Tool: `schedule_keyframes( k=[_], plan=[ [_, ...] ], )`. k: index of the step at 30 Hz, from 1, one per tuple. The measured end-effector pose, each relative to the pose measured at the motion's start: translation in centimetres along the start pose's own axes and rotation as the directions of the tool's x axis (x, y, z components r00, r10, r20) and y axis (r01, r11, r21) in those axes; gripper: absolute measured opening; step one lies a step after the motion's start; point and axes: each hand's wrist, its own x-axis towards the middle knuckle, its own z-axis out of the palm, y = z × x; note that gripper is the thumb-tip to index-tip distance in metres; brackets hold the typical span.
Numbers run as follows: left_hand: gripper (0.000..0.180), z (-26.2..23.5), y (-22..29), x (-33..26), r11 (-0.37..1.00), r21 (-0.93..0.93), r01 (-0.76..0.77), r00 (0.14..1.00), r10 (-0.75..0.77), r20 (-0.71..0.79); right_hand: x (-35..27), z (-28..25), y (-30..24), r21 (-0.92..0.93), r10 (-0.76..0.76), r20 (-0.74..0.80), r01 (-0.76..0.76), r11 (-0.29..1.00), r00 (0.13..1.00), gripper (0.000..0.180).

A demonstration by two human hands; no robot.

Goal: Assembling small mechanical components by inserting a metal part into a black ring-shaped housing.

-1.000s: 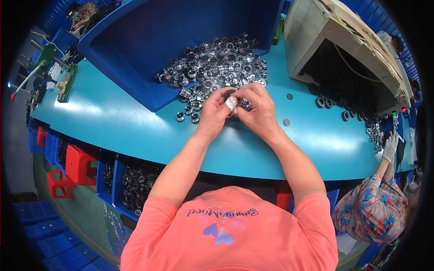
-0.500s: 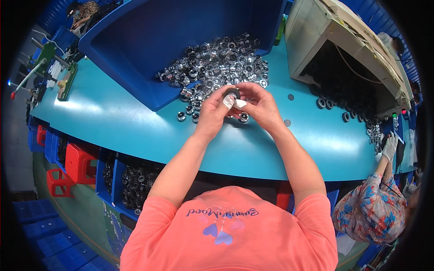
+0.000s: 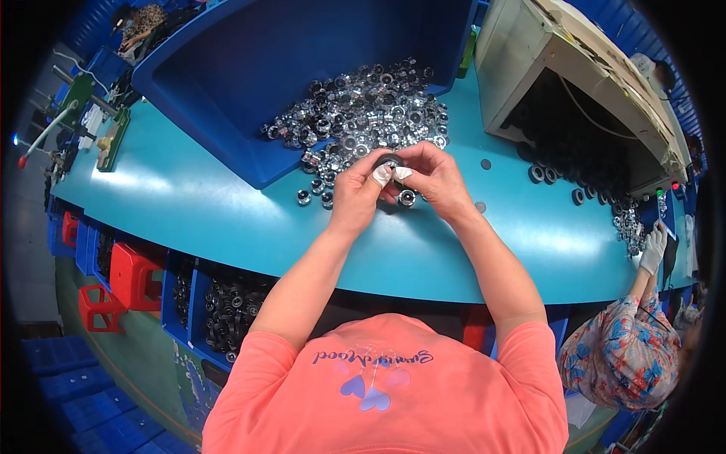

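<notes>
A small black ring-shaped wheel (image 3: 389,160) is held between my two hands above the front of the pile. Its centre looks light, but my thumbs partly cover it. My left hand (image 3: 354,195) closes on its left side, and my right hand (image 3: 442,184) closes on its right. Both thumbs carry white coverings and press on the near face. Just under my fingers, a clear, shiny hub with a dark centre (image 3: 406,197) rests on the table. Behind the hands spreads a heap of similar shiny hubs (image 3: 378,98), partly inside a tilted blue bin (image 3: 219,106).
The teal table (image 3: 249,234) curves across the view. On the right stands a beige box (image 3: 522,64) with many black rings (image 3: 538,173) spilling out. A co-worker's gloved hand (image 3: 653,248) is near more hubs. Red stools (image 3: 136,276) are at lower left.
The black wheel has tipped in my fingers, showing more of its face, and my thumbs have shifted on it. The co-worker's gloved hand at the right has moved slightly.
</notes>
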Motion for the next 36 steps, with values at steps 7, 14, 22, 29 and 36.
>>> schedule_keyframes(
  k=[7,14,22,29,36],
  plan=[
    [0.037,0.0,0.6,-0.1,0.998,-0.05,0.031,1.0,-0.031,0.001,0.0,-0.1,-0.4,0.037,0.078,0.014,-0.079,0.996,0.997,0.033],
    [0.057,0.1,-0.5,-0.3,0.995,0.004,-0.095,0.994,0.095,0.049,-0.3,-0.5,-1.5,0.061,0.128,0.067,-0.132,0.989,0.99,0.039],
    [0.051,0.8,-0.1,-0.8,0.752,0.589,-0.297,0.936,0.352,0.022,-0.1,-0.2,-0.6,0.021,0.159,0.068,-0.161,0.987,0.985,0.037],
    [0.049,1.2,0.4,-1.3,0.713,0.644,-0.278,0.929,0.369,-0.008,-0.1,0.6,0.0,-0.036,0.144,0.068,-0.142,0.989,0.987,0.036],
    [0.046,1.0,0.2,-1.3,0.575,0.737,-0.354,0.858,0.514,0.011,-0.2,1.6,1.1,-0.051,0.029,0.0,-0.029,0.998,1.0,0.028]
  ],
)
